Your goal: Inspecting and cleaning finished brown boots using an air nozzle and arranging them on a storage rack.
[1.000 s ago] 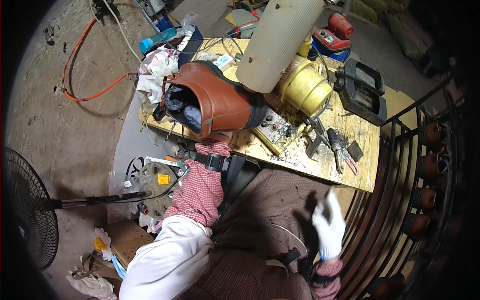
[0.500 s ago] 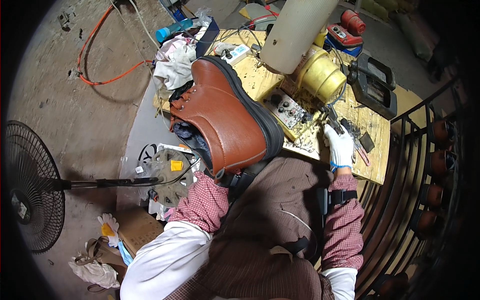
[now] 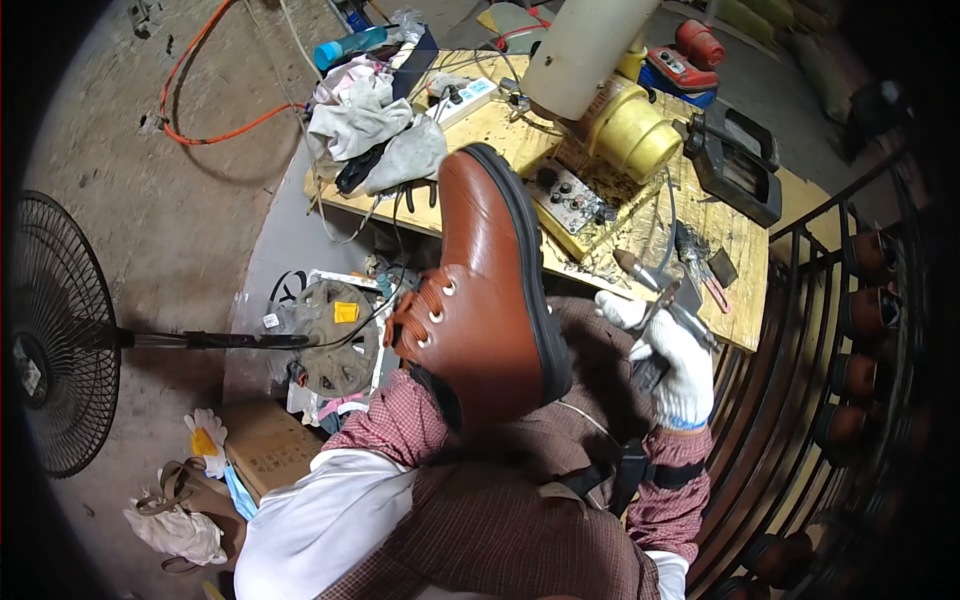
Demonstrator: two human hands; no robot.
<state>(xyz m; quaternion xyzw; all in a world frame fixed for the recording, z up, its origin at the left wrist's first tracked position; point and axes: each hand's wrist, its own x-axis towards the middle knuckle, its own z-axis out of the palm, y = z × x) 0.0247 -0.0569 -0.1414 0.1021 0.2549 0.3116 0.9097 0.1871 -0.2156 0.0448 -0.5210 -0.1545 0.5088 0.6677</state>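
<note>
A brown leather lace-up boot (image 3: 485, 325) with a thick black sole is held up in front of me, toe pointing away. My left forearm (image 3: 395, 425) runs into its opening, so my left hand is hidden inside and carries the boot. My right hand (image 3: 680, 370), in a white knitted glove, is closed round a metal tool (image 3: 655, 280) with a dark grey body and a brownish tip. It sits right of the boot, by the near edge of the wooden table (image 3: 725, 320). The tool's exact kind is unclear.
On the table stand a yellow-and-white machine (image 3: 640, 145) with a control box (image 3: 570, 205), a power strip (image 3: 470, 100), cloths (image 3: 375, 140) and a black double-frame object (image 3: 735, 165). A fan (image 3: 60, 340) is at left. A metal rack (image 3: 800, 380) with brown footwear stands at right.
The boot has turned more upright, showing its laces, and moved right and nearer me. My right hand has come back from the table toward me, now with the metal tool in it.
</note>
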